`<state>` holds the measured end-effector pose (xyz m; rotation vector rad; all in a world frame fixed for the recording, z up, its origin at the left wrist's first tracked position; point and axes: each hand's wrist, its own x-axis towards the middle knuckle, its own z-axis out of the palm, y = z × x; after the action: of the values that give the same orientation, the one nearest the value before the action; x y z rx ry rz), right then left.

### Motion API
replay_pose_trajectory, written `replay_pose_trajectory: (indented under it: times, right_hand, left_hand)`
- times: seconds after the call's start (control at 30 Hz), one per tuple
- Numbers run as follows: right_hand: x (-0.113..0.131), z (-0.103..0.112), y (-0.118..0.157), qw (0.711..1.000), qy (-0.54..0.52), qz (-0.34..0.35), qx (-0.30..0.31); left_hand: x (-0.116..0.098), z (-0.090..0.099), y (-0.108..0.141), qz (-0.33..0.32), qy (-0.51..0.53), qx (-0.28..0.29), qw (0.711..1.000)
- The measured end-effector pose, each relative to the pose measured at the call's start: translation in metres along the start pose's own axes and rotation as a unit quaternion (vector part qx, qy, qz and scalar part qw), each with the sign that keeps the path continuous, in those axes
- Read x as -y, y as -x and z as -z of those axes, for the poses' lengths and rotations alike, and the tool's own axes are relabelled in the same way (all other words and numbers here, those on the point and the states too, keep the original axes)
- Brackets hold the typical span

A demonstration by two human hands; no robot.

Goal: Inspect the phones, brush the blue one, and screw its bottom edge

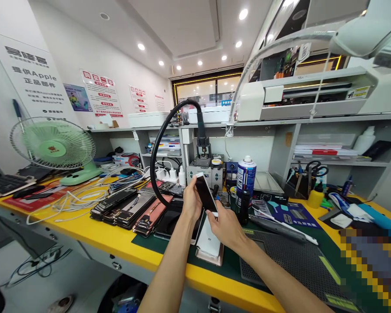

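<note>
Head view: left hand (pixel 192 202) and right hand (pixel 228 227) hold one phone (pixel 205 194).

The wall sign (pixel 35 76) reads "提供Apple 正品部件"; white back panel (pixel 210 243), "MI".

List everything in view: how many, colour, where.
held phone: one, white with dark screen, both hands
second phone: one, white-backed, below hands
flat panels: several stacks, mostly dark, left of hands
workbench: one, yellow, foreground
mat: one, green, below hands
fan: one, green, workbench's left end
cables: several, white, beside fan
hose: one, black, arching left of hands
can: one, blue and white, right of hands
posters: several, mostly white, left wall
left hand: one, bare, held phone's left edge
right hand: one, bare, held phone's lower end
</note>
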<state>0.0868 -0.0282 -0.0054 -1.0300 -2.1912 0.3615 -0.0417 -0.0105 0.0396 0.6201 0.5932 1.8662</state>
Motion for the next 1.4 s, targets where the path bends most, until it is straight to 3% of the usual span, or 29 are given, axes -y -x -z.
replay_pose_trajectory:
  times: [0.27,0.7,0.97,1.27,1.4]
  right_hand:
    - [0.005,-0.002,0.005,0.998,0.029,0.049,0.019]
    - [0.009,0.001,0.004,0.996,0.076,0.035,0.027]
    - [0.010,0.004,0.003,0.998,0.047,0.045,-0.023]
    - [0.005,0.003,0.003,0.998,0.030,0.056,-0.008]
    - [0.005,0.007,0.002,0.999,0.007,0.051,-0.006]
  left_hand:
    - [-0.001,-0.001,0.002,0.057,-0.039,-0.008,0.998]
    - [-0.001,-0.001,0.000,0.093,-0.027,0.002,0.995]
    - [-0.001,0.005,-0.006,0.202,0.001,0.023,0.979]
    - [0.004,0.007,-0.010,0.108,-0.016,-0.043,0.993]
    - [0.001,0.007,-0.009,0.121,-0.017,-0.038,0.992]
